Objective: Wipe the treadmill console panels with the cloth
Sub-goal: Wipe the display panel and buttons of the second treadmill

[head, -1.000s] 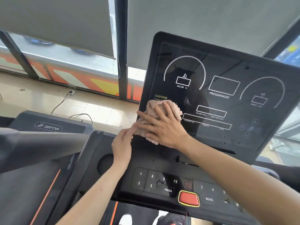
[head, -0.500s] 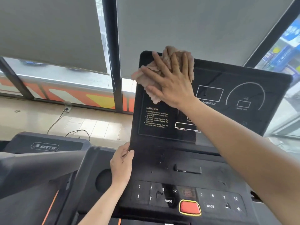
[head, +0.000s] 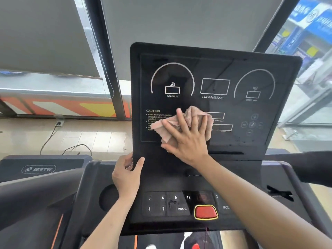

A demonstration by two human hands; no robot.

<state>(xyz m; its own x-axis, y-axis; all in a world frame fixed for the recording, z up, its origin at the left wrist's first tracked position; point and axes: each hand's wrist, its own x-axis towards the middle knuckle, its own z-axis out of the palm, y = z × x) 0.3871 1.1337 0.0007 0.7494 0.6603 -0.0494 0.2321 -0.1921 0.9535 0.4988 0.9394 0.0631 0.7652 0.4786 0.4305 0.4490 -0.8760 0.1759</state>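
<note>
The black upright display panel (head: 215, 72) of the treadmill console stands ahead of me, with white dials and a CAUTION text. A crumpled pink cloth (head: 161, 126) lies against its lower middle. My right hand (head: 186, 139) presses the cloth flat onto the panel with spread, straight fingers. My left hand (head: 126, 174) grips the panel's lower left edge, thumb on the front and fingers behind. Below lies the button panel (head: 168, 203) with number keys and a red stop button (head: 205, 212).
A second treadmill with a BRTW logo (head: 38, 169) stands to the left. A round cup recess (head: 107, 196) sits left of the keys. Behind the console are grey window blinds, a dark window post (head: 107, 69) and a cable on the floor (head: 52, 133).
My right hand has swept the cloth from the panel's top left corner down to its lower middle. My left hand has stayed on the lower left edge. The view has shifted.
</note>
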